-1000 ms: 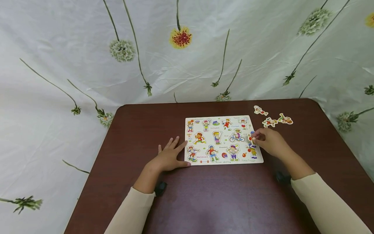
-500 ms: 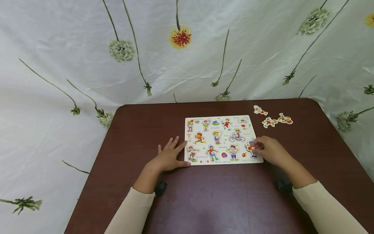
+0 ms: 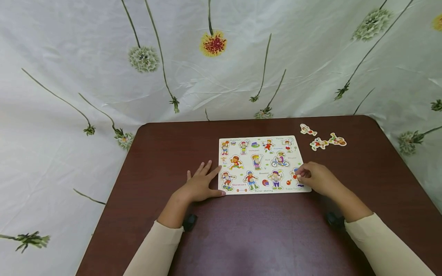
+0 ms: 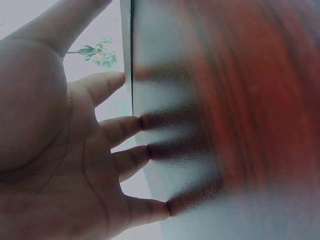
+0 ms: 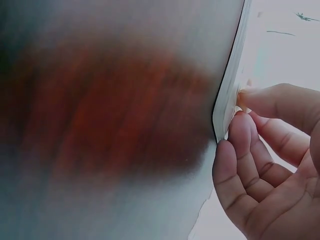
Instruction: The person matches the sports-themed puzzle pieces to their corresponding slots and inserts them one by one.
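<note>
A white peg puzzle board [image 3: 248,163] with cartoon sports figures lies flat on the table in the head view. At its right edge, my right hand [image 3: 319,178] pinches a puzzle piece [image 3: 295,176], a figure in a blue cap, over the lower right slot. The fingers partly cover it, so how fully it is seated cannot be told. A small knob [image 5: 243,100] shows between thumb and fingers in the right wrist view. My left hand [image 3: 197,187] has its fingers spread, thumb and index finger touching the board's left edge, other fingertips on the tabletop.
Three loose puzzle pieces lie beyond my right hand: one piece [image 3: 308,129] farthest back, one piece [image 3: 319,144] nearer, one piece [image 3: 337,139] to the right. The dark brown table [image 3: 248,230] ends at a white flowered cloth [image 3: 103,57].
My right hand has come down slightly toward the board's lower right with the puzzle piece, which has turned and shifted over the slot there. The left hand has stayed put.
</note>
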Demonstrator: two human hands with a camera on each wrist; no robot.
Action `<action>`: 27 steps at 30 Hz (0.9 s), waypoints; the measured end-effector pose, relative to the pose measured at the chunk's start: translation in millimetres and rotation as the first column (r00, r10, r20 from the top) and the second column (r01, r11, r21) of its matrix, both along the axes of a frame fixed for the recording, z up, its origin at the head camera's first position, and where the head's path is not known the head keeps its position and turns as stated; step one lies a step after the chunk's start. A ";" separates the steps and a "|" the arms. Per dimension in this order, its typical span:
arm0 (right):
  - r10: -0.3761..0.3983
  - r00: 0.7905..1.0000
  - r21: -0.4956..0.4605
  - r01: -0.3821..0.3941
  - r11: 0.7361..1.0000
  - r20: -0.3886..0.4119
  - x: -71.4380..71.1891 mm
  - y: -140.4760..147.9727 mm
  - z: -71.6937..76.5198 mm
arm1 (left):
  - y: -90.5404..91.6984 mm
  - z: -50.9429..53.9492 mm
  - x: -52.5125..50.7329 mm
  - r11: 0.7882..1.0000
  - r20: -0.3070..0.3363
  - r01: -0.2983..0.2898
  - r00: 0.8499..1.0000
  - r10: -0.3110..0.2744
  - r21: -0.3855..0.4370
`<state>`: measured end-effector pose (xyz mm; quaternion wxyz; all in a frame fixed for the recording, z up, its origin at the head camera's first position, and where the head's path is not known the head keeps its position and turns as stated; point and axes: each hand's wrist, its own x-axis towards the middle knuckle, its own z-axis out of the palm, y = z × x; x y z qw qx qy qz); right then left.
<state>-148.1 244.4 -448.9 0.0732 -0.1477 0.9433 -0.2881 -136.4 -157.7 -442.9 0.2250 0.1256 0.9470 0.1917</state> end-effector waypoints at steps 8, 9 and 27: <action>-0.076 0.997 -0.049 0.077 0.996 0.026 -2.7 7.9 0.4 | 0.2 -1.4 -0.1 1.000 -0.002 -0.003 1.000 0.003 0.004; -0.105 0.994 -0.062 0.106 0.992 0.024 -4.0 9.9 1.1 | 0.1 -1.4 -0.1 1.000 -0.003 -0.004 1.000 0.004 0.005; -0.442 0.896 -0.287 0.432 0.855 0.031 -51.5 45.4 11.0 | -0.4 -0.2 0.3 1.000 -0.011 -0.003 1.000 0.003 0.004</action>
